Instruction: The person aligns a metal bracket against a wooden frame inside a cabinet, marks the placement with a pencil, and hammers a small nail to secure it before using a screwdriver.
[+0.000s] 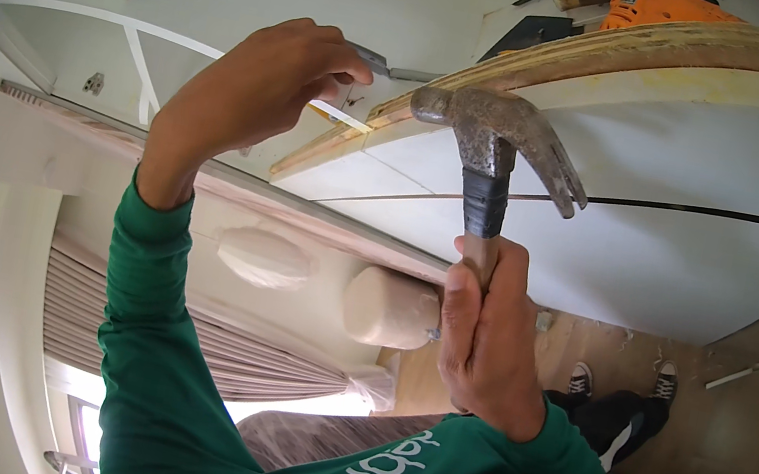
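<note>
My right hand [493, 354] is wrapped round the wooden handle of a claw hammer [493, 140], held upright. Its worn steel head is at the top, and black tape binds the neck. At the upper left my left hand [260, 79] is closed, gripping what looks like a chisel [368, 57] with a grey handle; part of it is hidden by the fingers. The narrow metal blade points right, to the raw plywood edge [624, 57] of a white panel [679, 148]. Whether the blade touches the wood I cannot tell. In this view the hammer head overlaps the panel.
An orange power tool [659, 7] lies beyond the plywood edge, beside a dark flat piece [531, 38]. White cabinet framing [123, 19] is at upper left. Below are a wrapped round stool [392, 308], a pleated curtain [184, 309] and a wooden floor [574, 342].
</note>
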A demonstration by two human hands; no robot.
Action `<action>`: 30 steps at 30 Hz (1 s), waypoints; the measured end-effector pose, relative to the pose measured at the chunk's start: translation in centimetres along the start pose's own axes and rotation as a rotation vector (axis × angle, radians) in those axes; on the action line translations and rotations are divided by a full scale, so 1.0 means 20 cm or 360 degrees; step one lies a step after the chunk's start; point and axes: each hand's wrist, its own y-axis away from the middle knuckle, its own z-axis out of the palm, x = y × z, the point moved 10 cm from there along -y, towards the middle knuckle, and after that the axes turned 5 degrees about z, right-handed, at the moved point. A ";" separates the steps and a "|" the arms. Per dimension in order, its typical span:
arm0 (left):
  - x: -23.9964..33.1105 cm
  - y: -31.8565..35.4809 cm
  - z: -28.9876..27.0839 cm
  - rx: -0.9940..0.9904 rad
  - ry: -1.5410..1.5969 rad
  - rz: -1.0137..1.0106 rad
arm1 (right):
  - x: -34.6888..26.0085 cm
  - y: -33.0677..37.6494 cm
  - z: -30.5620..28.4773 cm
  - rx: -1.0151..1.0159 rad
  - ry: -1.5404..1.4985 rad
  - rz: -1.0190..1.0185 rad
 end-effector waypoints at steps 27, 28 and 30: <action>0.07 0.05 0.00 0.0256 -0.0263 -0.0050 | -0.06 -0.18 0.23 -0.0134 0.0144 -0.0342; 0.06 0.05 0.00 0.0269 -0.0269 -0.0050 | -0.07 -0.17 0.22 -0.0098 0.0113 -0.0372; 0.06 0.05 0.00 0.0290 -0.0261 -0.0055 | -0.10 -0.14 0.19 -0.0024 0.0050 -0.0434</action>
